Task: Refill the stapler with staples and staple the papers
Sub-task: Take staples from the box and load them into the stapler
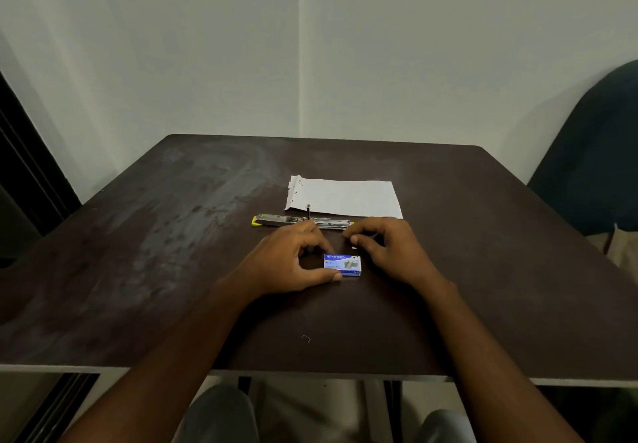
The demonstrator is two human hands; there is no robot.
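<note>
Knees at bottom frame; mid-frame, left hand (pixel 293 263) is pinching the blue staple box (pixel 342 265), right hand (pixel 386 249) is curling closed on something small, contents unclear. Opened stapler (pixel 303 220) is lying lengthwise left-to-right just above both hands, papers (pixel 345 197) behind.
</note>
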